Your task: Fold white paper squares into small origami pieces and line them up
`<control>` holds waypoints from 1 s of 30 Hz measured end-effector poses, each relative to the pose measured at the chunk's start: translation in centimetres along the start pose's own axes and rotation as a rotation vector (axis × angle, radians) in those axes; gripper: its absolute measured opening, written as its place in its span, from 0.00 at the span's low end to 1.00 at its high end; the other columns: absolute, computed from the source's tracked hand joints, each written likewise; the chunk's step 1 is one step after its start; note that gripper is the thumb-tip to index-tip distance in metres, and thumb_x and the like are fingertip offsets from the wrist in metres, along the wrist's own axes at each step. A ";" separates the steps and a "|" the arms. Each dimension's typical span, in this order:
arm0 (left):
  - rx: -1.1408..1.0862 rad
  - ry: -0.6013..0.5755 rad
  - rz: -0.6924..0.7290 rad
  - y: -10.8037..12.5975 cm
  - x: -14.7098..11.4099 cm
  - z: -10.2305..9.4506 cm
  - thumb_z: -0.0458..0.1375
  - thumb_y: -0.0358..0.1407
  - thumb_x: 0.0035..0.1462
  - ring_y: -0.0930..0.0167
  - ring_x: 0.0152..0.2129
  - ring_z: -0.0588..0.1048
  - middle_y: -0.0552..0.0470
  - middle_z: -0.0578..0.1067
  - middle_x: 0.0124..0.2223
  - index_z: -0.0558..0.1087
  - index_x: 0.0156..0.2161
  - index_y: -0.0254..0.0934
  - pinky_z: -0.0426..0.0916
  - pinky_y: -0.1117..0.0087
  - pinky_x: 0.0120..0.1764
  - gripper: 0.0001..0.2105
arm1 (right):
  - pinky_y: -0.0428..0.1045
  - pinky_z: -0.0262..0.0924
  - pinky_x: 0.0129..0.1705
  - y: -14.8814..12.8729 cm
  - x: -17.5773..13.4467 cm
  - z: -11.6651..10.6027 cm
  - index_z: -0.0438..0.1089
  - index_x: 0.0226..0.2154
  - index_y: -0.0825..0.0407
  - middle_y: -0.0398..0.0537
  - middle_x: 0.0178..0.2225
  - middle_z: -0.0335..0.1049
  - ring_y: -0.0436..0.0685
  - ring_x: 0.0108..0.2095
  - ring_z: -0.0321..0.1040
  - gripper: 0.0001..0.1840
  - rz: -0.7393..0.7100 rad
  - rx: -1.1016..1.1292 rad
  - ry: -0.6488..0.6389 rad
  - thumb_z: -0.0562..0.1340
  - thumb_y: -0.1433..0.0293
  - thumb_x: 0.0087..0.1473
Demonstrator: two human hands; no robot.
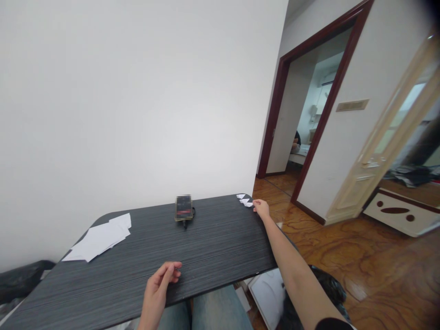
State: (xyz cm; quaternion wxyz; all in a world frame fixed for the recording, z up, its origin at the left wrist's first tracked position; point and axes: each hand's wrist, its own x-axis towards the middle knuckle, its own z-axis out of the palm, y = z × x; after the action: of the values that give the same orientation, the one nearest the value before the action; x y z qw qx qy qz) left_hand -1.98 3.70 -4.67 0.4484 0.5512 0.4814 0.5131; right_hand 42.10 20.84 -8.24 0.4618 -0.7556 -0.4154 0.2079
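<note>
My right hand [261, 209] reaches to the far right corner of the dark table. Its fingers pinch together at the edge of a small folded white paper [246, 202]. Another small folded paper [240, 196] lies just behind it. Over the front part of the table is my left hand [161, 283], with thumb and curled fingers closed together and nothing visible in them. White paper sheets [99, 236] lie in an overlapping, untidy pile on the left side, apart from both hands.
A small dark device [184, 208] with a cable stands on the table [206, 247] near the white wall. Below the front edge are my legs, a white box-like thing [268, 293] and black plastic [328, 286]. To the right are a doorway [285, 114] and wooden floor.
</note>
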 end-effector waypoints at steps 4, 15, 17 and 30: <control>-0.015 0.007 -0.005 -0.1 0.0 0.0 0.57 0.49 0.44 0.69 0.25 0.71 0.48 0.75 0.27 0.76 0.31 0.32 0.67 0.73 0.29 0.19 | 0.54 0.63 0.38 -0.1 0.2 0.1 0.63 0.44 0.55 0.50 0.44 0.64 0.55 0.39 0.66 0.13 0.003 -0.084 0.035 0.56 0.68 0.55; -0.006 0.007 0.003 0.4 -0.1 0.1 0.57 0.50 0.43 0.68 0.24 0.71 0.48 0.75 0.26 0.76 0.30 0.33 0.68 0.72 0.28 0.20 | 0.55 0.62 0.40 -1.0 0.9 0.4 0.62 0.45 0.54 0.50 0.45 0.63 0.56 0.41 0.65 0.14 0.014 -0.240 0.084 0.55 0.68 0.56; -0.001 0.005 0.010 0.4 -0.1 0.1 0.57 0.50 0.43 0.68 0.24 0.71 0.48 0.75 0.25 0.76 0.30 0.33 0.68 0.72 0.28 0.19 | 0.55 0.62 0.40 -1.1 0.9 0.3 0.62 0.45 0.54 0.50 0.45 0.63 0.56 0.41 0.65 0.14 0.012 -0.238 0.074 0.56 0.68 0.56; -0.003 -0.003 0.022 0.3 -0.1 0.0 0.57 0.49 0.44 0.68 0.24 0.71 0.48 0.76 0.27 0.76 0.30 0.33 0.67 0.73 0.28 0.19 | 0.54 0.63 0.40 -2.0 0.6 -0.1 0.62 0.45 0.54 0.50 0.46 0.63 0.56 0.40 0.65 0.14 -0.075 -0.191 0.091 0.55 0.68 0.56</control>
State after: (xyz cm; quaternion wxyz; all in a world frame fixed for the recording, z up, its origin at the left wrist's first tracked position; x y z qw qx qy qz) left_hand -1.92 3.51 -4.36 0.4443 0.5569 0.4737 0.5178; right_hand 41.64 21.75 -6.44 0.4133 -0.7888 -0.4401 0.1154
